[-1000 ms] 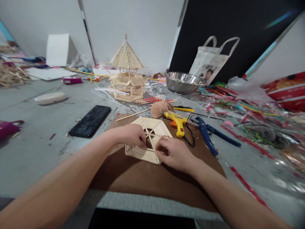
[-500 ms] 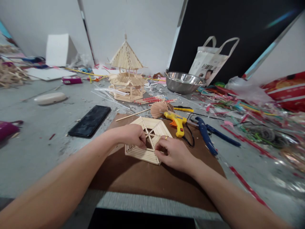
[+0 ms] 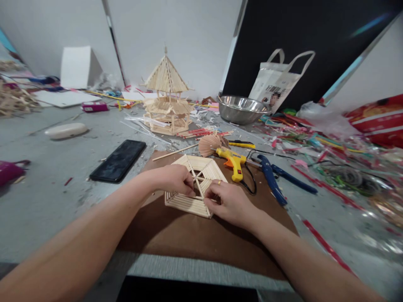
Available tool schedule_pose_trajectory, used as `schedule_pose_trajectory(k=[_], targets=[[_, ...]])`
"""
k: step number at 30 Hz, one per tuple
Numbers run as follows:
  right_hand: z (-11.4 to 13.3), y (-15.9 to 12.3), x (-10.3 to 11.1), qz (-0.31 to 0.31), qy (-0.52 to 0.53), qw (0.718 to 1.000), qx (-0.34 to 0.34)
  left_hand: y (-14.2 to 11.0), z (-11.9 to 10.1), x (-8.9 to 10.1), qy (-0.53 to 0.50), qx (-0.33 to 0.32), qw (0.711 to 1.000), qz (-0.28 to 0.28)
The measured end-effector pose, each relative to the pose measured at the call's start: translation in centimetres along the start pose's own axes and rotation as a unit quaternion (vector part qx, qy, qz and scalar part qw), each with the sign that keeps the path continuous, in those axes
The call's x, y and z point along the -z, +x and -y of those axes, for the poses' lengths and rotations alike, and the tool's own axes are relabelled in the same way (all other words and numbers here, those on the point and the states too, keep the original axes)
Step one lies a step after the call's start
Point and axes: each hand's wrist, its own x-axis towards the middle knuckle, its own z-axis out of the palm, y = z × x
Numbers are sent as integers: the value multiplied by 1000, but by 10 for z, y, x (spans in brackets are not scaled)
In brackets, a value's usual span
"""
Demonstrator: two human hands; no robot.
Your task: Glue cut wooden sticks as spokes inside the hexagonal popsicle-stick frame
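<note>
Fingers of left hand point(image 3: 176, 179) and right hand point(image 3: 232, 201) are each pinching frame point(image 3: 188, 206), which is lying beneath them on brown board point(image 3: 189, 240). Littered grey desk point(image 3: 63, 157) is spreading around; pale wall point(image 3: 195, 33) and black panel point(image 3: 299, 29) are standing beyond them.

The stick frame point(image 3: 188, 204) is striped cream, the board point(image 3: 201, 243) brown, the glue gun point(image 3: 234, 162) mostly yellow.

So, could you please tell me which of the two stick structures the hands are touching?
The hexagonal stick frame on the brown board; the tiered stick pavilion stands farther back, untouched.
</note>
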Motion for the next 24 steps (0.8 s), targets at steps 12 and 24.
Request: schedule_pose_trajectory(k=[12, 24], targets=[[-5, -1, 11, -72, -4, 997, -5, -1, -26, -6, 136, -41, 976, -165], [-8, 0, 10, -88, 0, 996, -5, 4, -26, -12, 146, -49, 972, -177]])
